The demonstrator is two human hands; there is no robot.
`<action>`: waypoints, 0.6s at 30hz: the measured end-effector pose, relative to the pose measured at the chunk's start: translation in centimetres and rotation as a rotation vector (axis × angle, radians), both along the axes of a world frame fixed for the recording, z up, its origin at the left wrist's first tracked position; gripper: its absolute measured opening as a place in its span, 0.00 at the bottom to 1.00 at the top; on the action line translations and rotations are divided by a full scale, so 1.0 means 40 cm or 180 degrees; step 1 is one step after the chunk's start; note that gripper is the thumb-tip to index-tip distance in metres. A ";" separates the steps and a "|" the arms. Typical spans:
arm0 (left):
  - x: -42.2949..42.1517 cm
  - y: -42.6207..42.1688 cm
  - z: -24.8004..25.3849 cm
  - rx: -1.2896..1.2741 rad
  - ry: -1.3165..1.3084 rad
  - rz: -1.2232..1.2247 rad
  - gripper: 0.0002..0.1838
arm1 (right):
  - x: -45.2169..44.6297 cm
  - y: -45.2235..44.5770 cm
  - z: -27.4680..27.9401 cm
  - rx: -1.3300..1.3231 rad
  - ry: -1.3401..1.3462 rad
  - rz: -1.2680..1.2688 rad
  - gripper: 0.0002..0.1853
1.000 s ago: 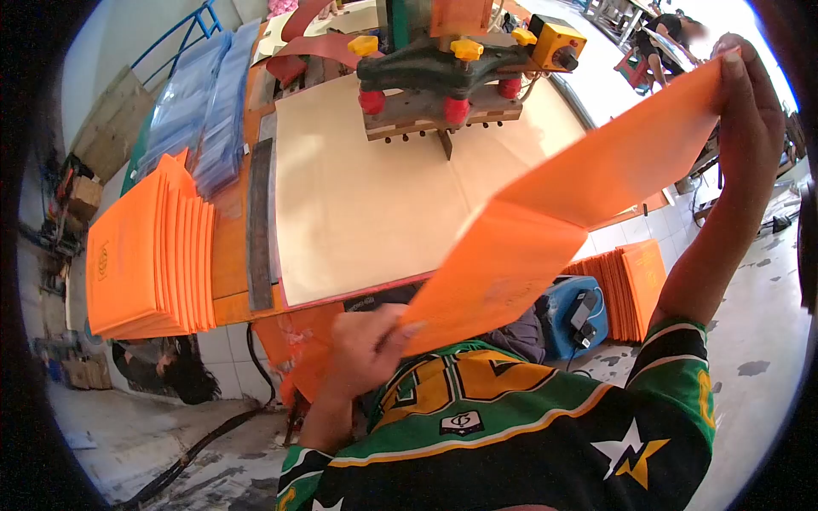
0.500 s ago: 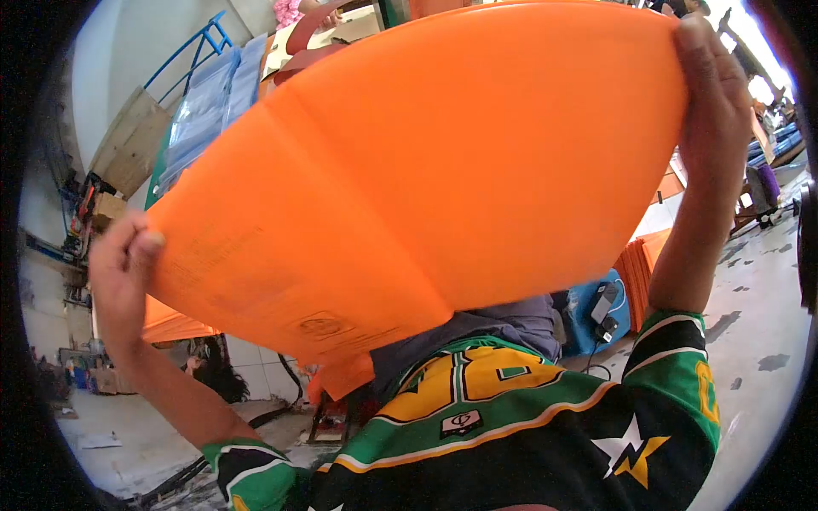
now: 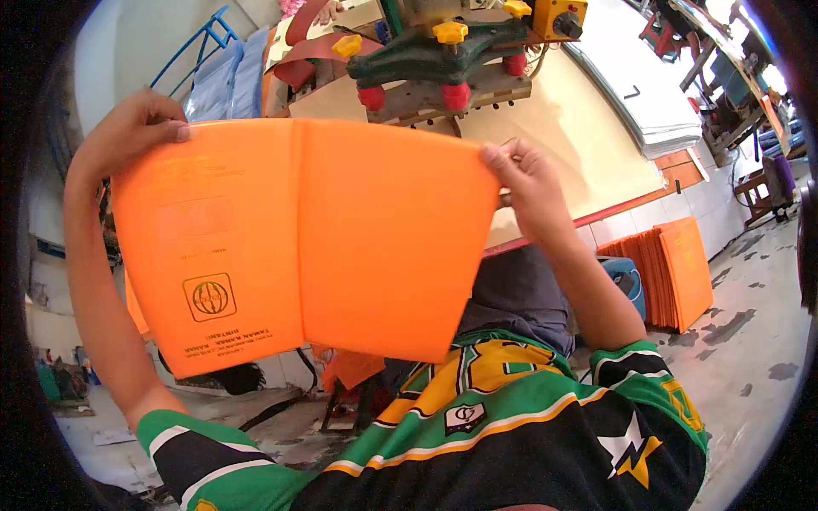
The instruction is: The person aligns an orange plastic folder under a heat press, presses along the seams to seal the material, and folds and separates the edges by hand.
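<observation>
An orange plastic folder cover (image 3: 383, 230) hangs spread out in front of me, with a crease down its middle. Its left panel carries dark printing and a globe emblem in a square, upside down to my view. My left hand (image 3: 141, 136) pinches the top left corner, thumb on the near face. At the top right corner, my right hand (image 3: 528, 183) grips the edge between thumb and fingers. Behind the cover stands a machine (image 3: 447, 64) with yellow knobs and red feet, over a cream work surface (image 3: 588, 128).
Stacked orange covers (image 3: 660, 277) stand on the floor at right, beside a blue container (image 3: 626, 281). White sheets (image 3: 630, 94) lie at the table's far right. Clear plastic sheets (image 3: 226, 85) are at back left. Part of another person's hand (image 3: 328, 12) shows at the top.
The orange cover has come down and levelled out, its crease now upright and the machine visible behind it. My left hand rose; my right hand moved down and inward.
</observation>
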State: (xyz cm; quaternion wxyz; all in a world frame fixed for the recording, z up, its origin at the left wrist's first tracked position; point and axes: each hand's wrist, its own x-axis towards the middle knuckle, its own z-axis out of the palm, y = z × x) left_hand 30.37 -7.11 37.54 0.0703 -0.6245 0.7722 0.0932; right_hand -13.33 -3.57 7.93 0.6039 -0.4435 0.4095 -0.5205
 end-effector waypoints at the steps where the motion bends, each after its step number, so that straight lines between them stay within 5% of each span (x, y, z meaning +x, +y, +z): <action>1: -0.019 -0.010 -0.008 0.0009 -0.0008 -0.0003 0.20 | 0.003 0.008 -0.019 0.0009 -0.0008 -0.0003 0.19; 7: -0.062 -0.097 -0.093 0.0073 -0.0871 -0.0235 0.15 | 0.012 0.022 -0.117 0.0287 0.0513 0.0971 0.16; 18: -0.073 -0.183 -0.250 -0.0900 -0.1566 -0.0748 0.18 | 0.048 0.072 -0.070 -0.0475 0.1590 0.0499 0.17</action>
